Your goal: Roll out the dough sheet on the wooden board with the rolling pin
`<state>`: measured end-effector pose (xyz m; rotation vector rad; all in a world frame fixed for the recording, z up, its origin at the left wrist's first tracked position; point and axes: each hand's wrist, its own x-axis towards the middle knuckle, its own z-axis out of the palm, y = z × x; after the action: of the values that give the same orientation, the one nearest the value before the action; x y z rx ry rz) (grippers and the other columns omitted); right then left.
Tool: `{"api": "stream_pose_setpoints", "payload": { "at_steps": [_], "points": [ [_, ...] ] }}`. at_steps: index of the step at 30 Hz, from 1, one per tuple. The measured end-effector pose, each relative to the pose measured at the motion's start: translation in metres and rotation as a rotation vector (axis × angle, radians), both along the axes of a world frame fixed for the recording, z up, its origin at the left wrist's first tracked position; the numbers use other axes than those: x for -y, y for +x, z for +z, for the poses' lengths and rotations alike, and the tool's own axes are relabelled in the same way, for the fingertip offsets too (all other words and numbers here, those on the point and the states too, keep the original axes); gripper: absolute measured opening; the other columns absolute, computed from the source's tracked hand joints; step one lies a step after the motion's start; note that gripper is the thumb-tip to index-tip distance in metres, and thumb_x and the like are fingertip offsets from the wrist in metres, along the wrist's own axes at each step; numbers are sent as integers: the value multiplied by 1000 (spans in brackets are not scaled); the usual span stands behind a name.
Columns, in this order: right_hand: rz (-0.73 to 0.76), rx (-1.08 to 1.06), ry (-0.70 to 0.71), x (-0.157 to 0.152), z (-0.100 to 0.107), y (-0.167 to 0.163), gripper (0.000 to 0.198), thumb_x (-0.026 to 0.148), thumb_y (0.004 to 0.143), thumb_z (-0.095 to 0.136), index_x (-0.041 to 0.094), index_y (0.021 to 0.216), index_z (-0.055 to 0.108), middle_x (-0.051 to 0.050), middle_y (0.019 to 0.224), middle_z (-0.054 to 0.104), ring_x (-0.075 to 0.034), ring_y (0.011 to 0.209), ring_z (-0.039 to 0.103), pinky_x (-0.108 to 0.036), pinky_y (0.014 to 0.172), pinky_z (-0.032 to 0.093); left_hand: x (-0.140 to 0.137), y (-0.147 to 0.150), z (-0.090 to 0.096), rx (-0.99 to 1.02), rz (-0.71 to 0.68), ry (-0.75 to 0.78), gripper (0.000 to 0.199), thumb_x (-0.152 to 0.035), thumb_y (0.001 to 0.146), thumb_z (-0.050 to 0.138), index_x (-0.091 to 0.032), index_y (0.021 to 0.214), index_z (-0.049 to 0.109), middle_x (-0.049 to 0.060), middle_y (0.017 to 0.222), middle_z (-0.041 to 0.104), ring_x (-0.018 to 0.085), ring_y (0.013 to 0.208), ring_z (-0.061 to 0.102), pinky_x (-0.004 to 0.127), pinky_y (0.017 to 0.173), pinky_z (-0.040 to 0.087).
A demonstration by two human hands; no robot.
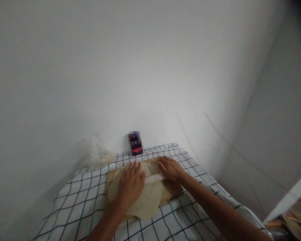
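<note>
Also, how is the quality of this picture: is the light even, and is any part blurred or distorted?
Head view: soft, dim light, brightest on the white wall, darkening toward the corners; wide-angle bending at the edges; the small dark box is pixelated; bottom-right corner smeared; both hands on the pale flat dough sheet stay fairly sharp.

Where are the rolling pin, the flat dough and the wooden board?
rolling pin (154,178), head view, bare middle of the pin between the hands
flat dough (150,199), head view, its near right part
wooden board (172,190), head view, bare right corner

Bare white walls (115,67) meeting at a corner, table under black-checked white cloth (75,201), soft dim light
</note>
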<state>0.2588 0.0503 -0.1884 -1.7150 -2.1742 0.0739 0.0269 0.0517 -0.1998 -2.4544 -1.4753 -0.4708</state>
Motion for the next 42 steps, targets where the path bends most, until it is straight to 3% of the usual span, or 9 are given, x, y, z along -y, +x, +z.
{"api": "stream_pose_setpoints", "payload": {
  "at_steps": [5,10,15,19,23,29,32,37,42],
  "points": [
    [46,-7,52,-4,-2,0,44,35,109,31,17,121,69,-12,134,66,-24,129,57,-40,115,43,2,2,0,14,35,0,56,-39,106,32,-8,148,50,19,156,46,35,147,42,58,119,40],
    [74,-24,124,54,-15,-2,44,32,109,30,19,125,69,-8,142,63,-25,140,50,-45,122,37,29,-5,-6,41,-78,21,54,-40,106,34,-12,149,50,11,157,47,32,148,42,58,120,40],
    [32,-81,164,110,-27,-10,34,40,101,57,25,131,64,-6,145,60,-29,139,50,-48,116,45,58,-20,-2,35,-215,25,47,-37,106,35,-18,145,55,6,154,53,27,145,47,58,121,40],
    [17,-82,174,128,-29,-17,30,29,97,65,25,126,67,-7,131,69,-28,124,62,-48,111,49,75,-33,4,5,-261,-1,46,-37,107,34,-22,146,53,4,154,52,25,143,49,57,118,44],
    [52,-52,168,133,-29,-23,36,31,98,63,25,133,64,-6,144,62,-29,137,53,-50,119,42,81,-40,5,-15,-254,3,48,-41,107,35,-24,149,50,4,155,50,27,144,48,61,118,42],
    [-4,8,132,109,-22,-19,49,48,107,41,25,149,51,-6,158,47,-31,150,36,-58,124,29,53,-25,-1,1,-160,28,53,-43,106,34,-20,153,45,5,161,42,31,151,37,63,122,33],
    [-33,22,106,72,-14,-14,45,44,108,35,24,140,60,-8,154,52,-30,148,40,-58,123,29,30,-12,1,-4,-74,2,53,-42,106,33,-18,151,47,8,160,43,32,151,35,64,124,29],
    [25,-25,31,9,-1,-7,47,42,109,28,20,125,67,-11,139,64,-25,133,56,-46,115,42,11,2,13,-15,94,-79,59,-44,106,31,-8,148,51,17,157,45,36,149,39,63,120,33],
    [137,-7,86,5,-5,-3,46,38,109,30,18,126,68,-10,139,64,-23,133,55,-41,117,40,19,4,9,3,106,-34,62,-44,106,28,-4,146,51,20,156,46,37,148,39,64,120,32]
  ]
}}
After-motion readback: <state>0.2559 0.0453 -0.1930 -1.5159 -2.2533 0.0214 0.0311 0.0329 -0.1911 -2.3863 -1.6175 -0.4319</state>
